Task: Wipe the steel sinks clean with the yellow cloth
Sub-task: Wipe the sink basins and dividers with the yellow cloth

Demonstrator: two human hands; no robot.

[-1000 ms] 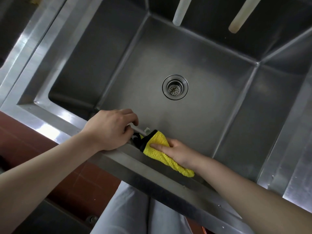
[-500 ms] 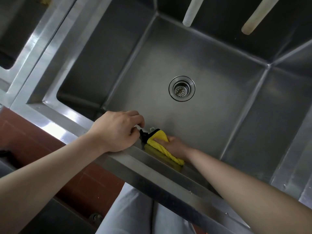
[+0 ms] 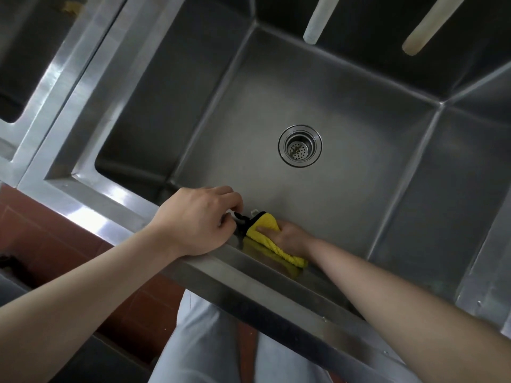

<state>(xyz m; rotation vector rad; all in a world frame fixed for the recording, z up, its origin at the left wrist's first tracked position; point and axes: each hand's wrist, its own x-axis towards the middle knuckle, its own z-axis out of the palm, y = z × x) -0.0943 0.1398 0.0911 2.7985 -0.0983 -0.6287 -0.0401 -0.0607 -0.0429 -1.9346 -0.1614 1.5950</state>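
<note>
A deep steel sink (image 3: 359, 167) fills the view, with a round drain strainer (image 3: 300, 146) in its floor. My right hand (image 3: 290, 236) reaches over the front rim (image 3: 91, 205) and holds a bunched yellow cloth (image 3: 265, 225) against the inner front wall. One end of the cloth trails out below the hand. My left hand (image 3: 193, 219) rests on the front rim. Its fingers are curled round a small black-and-white object (image 3: 243, 221), which it mostly hides, right beside the cloth.
Two pale pipes (image 3: 318, 17) (image 3: 431, 23) hang down over the sink's back. A second steel basin (image 3: 16, 64) lies to the left behind a steel divider. Red floor tiles (image 3: 41, 244) and my grey trousers (image 3: 210, 341) show below the rim.
The view has shifted so the sink sits further right. My right hand and the cloth have slid down the front wall, and less of the cloth shows. My left hand keeps its hold.
</note>
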